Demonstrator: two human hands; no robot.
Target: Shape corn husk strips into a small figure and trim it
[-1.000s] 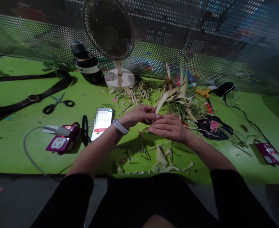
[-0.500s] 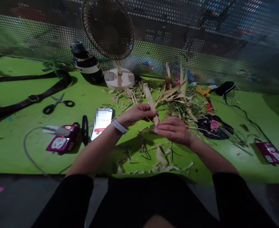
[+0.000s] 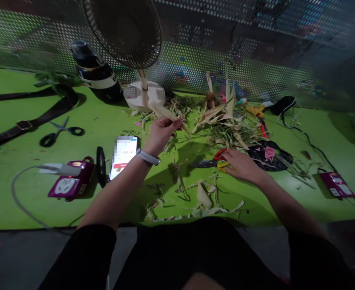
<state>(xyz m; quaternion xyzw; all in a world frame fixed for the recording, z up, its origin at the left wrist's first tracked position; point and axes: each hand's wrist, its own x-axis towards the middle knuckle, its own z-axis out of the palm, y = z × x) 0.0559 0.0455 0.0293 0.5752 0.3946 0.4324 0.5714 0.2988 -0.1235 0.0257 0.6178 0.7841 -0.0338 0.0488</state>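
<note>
Between the thumb and fingers of my left hand (image 3: 162,133) is a pale strip of dried corn husk (image 3: 165,112), held above the table near the fan. My right hand (image 3: 240,164) has its fingers around the handles of pruning shears (image 3: 206,163), one grip red and one yellow. Their dark blades point left over the green tabletop. Husk scraps (image 3: 204,195) lie between my arms near the front edge. Beyond my right hand is a heap of dried husks and green stalks (image 3: 225,125).
A fan (image 3: 144,96) and a dark bottle (image 3: 100,80) stand at the back left. Scissors (image 3: 61,131), a phone (image 3: 124,155) and a purple power strip (image 3: 71,181) lie to the left. A glue gun (image 3: 257,110) and another purple power strip (image 3: 336,184) are on the right.
My right hand has left the husk strip, moved right and taken hold of the pruning shears. My left hand has moved left and away with the strip. The view has shifted slightly.
</note>
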